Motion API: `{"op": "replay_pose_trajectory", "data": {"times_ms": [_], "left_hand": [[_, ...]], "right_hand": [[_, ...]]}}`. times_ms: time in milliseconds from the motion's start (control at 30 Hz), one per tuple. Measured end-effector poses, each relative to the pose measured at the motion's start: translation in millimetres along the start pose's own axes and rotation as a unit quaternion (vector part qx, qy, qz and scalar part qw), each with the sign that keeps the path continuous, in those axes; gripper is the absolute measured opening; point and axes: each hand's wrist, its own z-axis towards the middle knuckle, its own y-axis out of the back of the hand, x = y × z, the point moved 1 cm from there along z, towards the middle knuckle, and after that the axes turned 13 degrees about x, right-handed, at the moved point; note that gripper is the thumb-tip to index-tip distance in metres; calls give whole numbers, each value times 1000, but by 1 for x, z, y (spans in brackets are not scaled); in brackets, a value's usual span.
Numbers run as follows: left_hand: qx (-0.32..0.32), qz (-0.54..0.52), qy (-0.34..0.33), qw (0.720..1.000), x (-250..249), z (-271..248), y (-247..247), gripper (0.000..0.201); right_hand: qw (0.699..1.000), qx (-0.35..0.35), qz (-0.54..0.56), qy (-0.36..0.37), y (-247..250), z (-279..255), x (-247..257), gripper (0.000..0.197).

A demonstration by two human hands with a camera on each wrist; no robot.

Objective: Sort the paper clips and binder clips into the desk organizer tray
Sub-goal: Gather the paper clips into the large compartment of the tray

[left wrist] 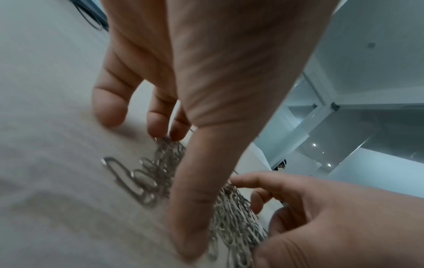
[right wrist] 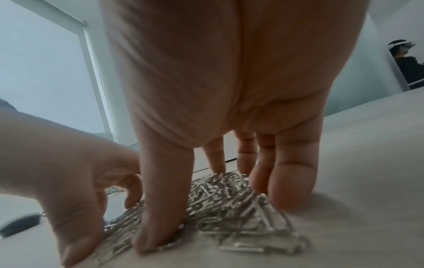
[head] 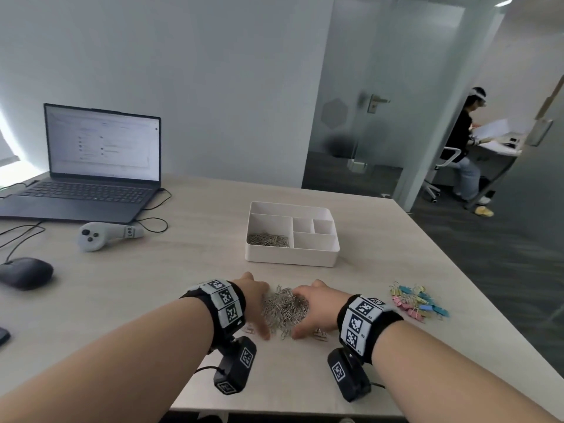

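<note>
A heap of silver paper clips [head: 285,309] [left wrist: 231,217] [right wrist: 229,199] lies on the table near me. My left hand [head: 258,303] [left wrist: 176,181] cups its left side, thumb near me and fingers on the far side. From the right, my right hand [head: 308,309] [right wrist: 215,217] presses against the heap the same way, fingertips on the table. The heap rests on the table. Beyond it stands the white organizer tray [head: 291,261], with paper clips [head: 268,239] in its large left compartment. Colourful binder clips [head: 418,302] lie to the right. One small binder clip [head: 320,334] sits by my right thumb.
A laptop [head: 100,166], a grey controller [head: 103,235], a black mouse [head: 26,273] and cables fill the table's left side. The table's right edge [head: 488,300] runs just past the binder clips. A person sits at a desk in the room beyond.
</note>
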Motion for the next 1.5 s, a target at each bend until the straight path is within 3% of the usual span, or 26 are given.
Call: {"op": "replay_pose_trajectory", "data": {"times_ms": [533,733,933,1100,1300,1500], "left_hand": [[-82,-44,-93,991,-3,14,-4,59],[-98,-51,-110,988,-6,19,-1,39],[-107,-95,-122,982,-4,23,6,25],[-83,-170,-143,971,2,27,15,8],[-78,-224,-169,957,17,38,31,6],[-119,-283,-191,932,31,46,64,6]], "right_hand": [[997,-51,-10,56,-5,21,19,36],[994,-75,20,72,-4,24,14,26],[988,-96,99,76,-2,26,5,30],[976,-81,181,90,4,33,0,15],[949,-61,289,114,16,44,-2,13],[903,-62,393,160,45,57,2,10]]}}
